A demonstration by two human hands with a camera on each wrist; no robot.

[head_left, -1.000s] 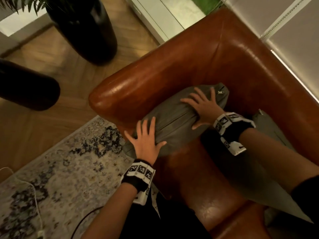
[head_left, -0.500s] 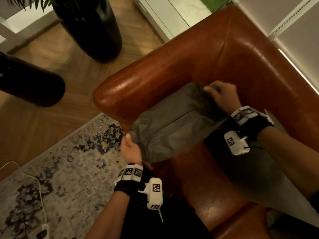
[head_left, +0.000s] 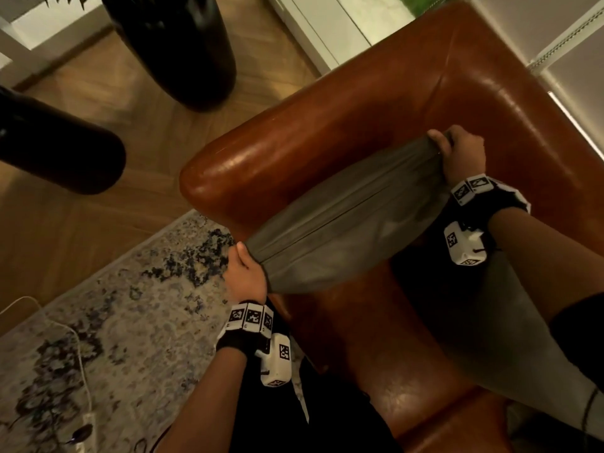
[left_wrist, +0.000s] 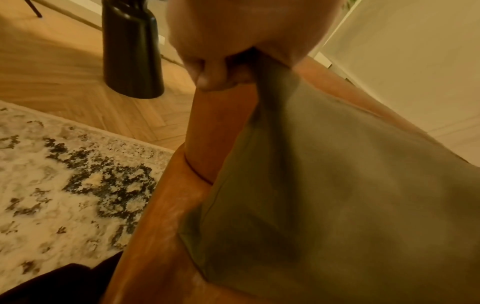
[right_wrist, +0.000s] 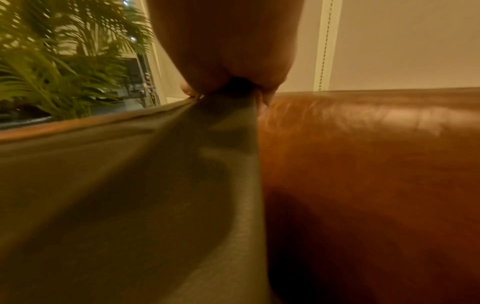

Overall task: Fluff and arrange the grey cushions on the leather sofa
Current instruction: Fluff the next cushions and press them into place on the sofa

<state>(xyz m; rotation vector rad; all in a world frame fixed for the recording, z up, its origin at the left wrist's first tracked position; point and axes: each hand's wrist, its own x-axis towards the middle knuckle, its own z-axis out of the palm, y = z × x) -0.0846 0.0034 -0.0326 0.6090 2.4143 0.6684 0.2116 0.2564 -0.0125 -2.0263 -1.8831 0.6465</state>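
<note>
A grey cushion (head_left: 340, 230) with a zip seam stretches along the armrest end of the brown leather sofa (head_left: 359, 103). My left hand (head_left: 245, 273) grips its near corner by the sofa's front edge; the left wrist view shows the fingers (left_wrist: 207, 70) bunching the grey cushion fabric (left_wrist: 337, 205). My right hand (head_left: 457, 152) grips the far corner near the backrest, and in the right wrist view the cloth (right_wrist: 155, 185) gathers into that fist (right_wrist: 228, 82). A second grey cushion (head_left: 483, 328) lies on the seat under my right forearm.
A patterned rug (head_left: 98, 322) with a white cable (head_left: 78, 348) covers the wooden floor to the left. Two tall black vases (head_left: 176, 44) stand beyond the armrest. A white blind with a bead cord (head_left: 562, 37) hangs behind the backrest.
Both hands went from lying flat on top of the cushion to gripping its two opposite corners, and the cushion is now pulled taut and raised between them.
</note>
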